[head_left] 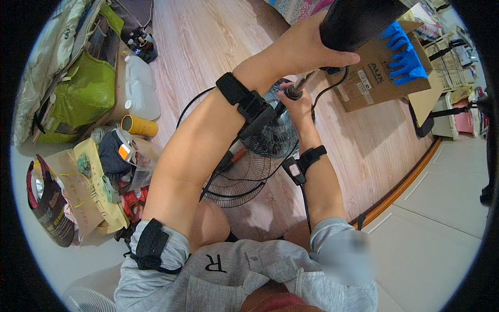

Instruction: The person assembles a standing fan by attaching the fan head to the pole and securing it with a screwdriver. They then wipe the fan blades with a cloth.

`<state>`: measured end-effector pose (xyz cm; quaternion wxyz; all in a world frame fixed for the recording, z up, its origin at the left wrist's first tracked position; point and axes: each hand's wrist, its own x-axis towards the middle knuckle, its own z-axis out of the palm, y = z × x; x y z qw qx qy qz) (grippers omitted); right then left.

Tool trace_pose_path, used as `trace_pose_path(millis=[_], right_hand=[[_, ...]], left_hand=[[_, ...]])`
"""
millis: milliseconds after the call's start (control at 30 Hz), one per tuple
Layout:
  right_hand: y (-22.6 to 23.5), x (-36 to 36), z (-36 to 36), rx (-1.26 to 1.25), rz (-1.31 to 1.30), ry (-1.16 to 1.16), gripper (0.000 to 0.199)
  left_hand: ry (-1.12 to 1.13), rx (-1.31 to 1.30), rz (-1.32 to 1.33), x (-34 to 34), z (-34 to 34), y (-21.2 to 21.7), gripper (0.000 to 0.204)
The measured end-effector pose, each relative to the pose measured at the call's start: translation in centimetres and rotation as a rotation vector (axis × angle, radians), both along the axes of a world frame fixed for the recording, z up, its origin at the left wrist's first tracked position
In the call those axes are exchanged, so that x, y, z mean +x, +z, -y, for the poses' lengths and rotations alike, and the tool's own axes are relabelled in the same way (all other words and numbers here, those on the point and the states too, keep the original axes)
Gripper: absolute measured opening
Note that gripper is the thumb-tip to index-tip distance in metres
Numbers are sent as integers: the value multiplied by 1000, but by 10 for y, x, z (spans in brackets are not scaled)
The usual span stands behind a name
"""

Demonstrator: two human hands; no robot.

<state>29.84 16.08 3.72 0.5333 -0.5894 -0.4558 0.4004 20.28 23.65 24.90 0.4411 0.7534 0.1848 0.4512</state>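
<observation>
My left arm reaches across to the upper right. There my left hand point(317, 51) is closed on a large dark black piece point(358, 23), which is cut off by the top edge. Its thumb lies along the lower rim, and the other fingers are hidden behind. Below it, my right hand point(300, 106) is wrapped round the black collar of a metal pole point(306, 82), which slants up towards the black piece. Glossy dark fan parts point(275, 136) stand behind my forearms. On the floor beneath lies a round wire fan grille point(249, 182), partly hidden by my left forearm.
A cardboard box point(364, 83) with blue glove-like things point(403, 54) over its edge stands at the right. Along the left are a white plastic jug point(140, 86), a yellow can point(139, 125), a green bag point(86, 96) and several packages. Dark cables cross the wood-patterned floor.
</observation>
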Motion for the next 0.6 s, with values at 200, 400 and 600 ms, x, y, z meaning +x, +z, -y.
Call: trace_pose_path(millis=[200, 400, 600], right_hand=[[-10, -16, 1, 101, 154, -238, 27], [-8, -35, 0, 98, 276, -467, 28], [5, -48, 3, 186, 216, -598, 32]], left_hand=[[39, -116, -46, 0, 10, 4, 57], [-38, -279, 53, 0, 18, 11, 54], [175, -70, 18, 9, 26, 2, 47]])
